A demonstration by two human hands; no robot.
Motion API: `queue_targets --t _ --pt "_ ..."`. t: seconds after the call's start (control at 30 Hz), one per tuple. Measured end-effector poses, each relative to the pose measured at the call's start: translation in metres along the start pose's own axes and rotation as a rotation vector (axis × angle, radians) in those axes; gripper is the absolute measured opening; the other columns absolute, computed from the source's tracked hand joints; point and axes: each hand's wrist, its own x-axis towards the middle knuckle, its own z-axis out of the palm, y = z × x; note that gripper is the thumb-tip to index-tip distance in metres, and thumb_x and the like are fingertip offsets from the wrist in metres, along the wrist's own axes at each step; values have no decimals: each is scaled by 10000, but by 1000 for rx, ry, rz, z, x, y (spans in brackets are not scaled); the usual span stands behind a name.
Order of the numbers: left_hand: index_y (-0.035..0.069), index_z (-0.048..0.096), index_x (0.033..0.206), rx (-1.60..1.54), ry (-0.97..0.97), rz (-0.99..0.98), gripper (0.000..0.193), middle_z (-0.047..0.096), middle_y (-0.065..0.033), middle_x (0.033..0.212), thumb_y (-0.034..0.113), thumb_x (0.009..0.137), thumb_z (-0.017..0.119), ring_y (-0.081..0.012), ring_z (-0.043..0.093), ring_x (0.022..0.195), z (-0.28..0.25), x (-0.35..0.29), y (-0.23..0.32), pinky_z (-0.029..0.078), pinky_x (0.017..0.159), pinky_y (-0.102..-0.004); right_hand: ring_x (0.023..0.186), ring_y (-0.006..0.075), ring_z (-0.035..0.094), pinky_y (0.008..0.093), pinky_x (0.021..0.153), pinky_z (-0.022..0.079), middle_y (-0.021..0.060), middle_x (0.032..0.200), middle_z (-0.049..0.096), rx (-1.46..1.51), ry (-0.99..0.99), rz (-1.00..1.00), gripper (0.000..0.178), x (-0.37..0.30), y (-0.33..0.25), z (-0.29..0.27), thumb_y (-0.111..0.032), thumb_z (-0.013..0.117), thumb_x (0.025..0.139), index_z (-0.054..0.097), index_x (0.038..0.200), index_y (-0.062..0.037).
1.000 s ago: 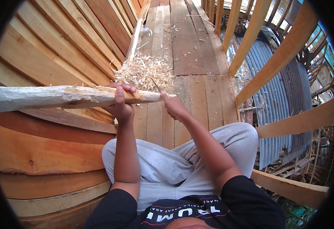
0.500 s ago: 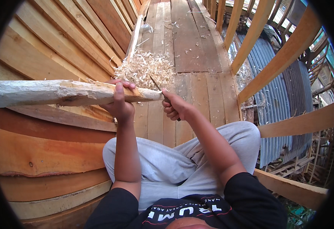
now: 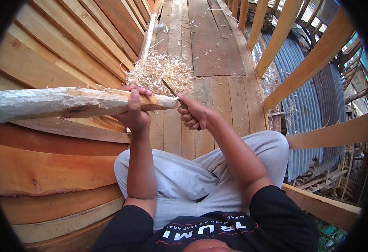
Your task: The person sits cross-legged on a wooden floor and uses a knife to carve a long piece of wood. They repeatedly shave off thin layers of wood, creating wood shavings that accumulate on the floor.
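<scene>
A long pale wooden pole (image 3: 36, 104), its bark stripped, comes in from the left edge and tapers toward the middle. My left hand (image 3: 135, 107) grips it near the narrow end, thumb on top and fingers behind. In my right hand (image 3: 194, 112) is a knife (image 3: 169, 88), its dark blade pointing up and to the left. The blade crosses close by the pole's tip; whether it touches the wood I cannot tell. Curly wood shavings (image 3: 163, 73) lie heaped on the plank floor (image 3: 217, 94) just beyond the pole.
On the left stands a wall of overlapping boards (image 3: 53, 164), close to my left arm. Wooden railing slats (image 3: 310, 63) run along the right, with a corrugated metal sheet (image 3: 295, 109) outside them. My crossed legs in grey trousers (image 3: 171, 176) lie below the hands.
The knife's blade has tilted slightly, and its tip has moved a little to the left. The left hand keeps its grip on the pole; the whole view has shifted slightly.
</scene>
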Motion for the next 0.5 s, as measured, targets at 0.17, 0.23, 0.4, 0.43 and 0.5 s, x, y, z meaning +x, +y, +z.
queue_targets --t 0.17,0.23,0.4,0.43,0.5 --pt "-15 553 921 5 14 -39 111 603 -134 740 61 842 569 -213 599 636 -8 0 0 537 648 -358 378 121 332 331 353 285 -12 489 349 -627 585 -306 660 -9 7 36 -628 326 956 459 608 -83" --pt "-1 541 914 17 56 -58 154 561 -118 717 122 826 566 -226 579 624 -5 0 0 526 626 -368 381 133 356 342 368 316 -11 493 348 -733 660 -414 683 2 11 31 -623 328 960 497 638 -45" --pt "8 537 911 47 57 -53 161 540 -110 706 140 821 560 -233 570 623 -7 -1 -2 521 618 -375 387 96 264 306 355 226 -49 501 262 -384 349 -164 641 -10 3 28 -648 316 954 392 594 -123" --pt "9 538 914 49 47 -48 159 541 -110 707 136 822 559 -234 571 626 -5 -1 -1 522 619 -376 393 85 232 294 355 195 -58 506 238 -277 211 -114 629 -11 0 18 -654 311 953 347 585 -145" --pt "10 540 921 57 30 -39 155 544 -112 709 129 823 559 -235 571 630 -3 -2 -1 521 621 -377 412 68 174 275 364 140 -73 516 197 -133 44 -58 608 -11 -2 12 -662 301 952 261 581 -181"
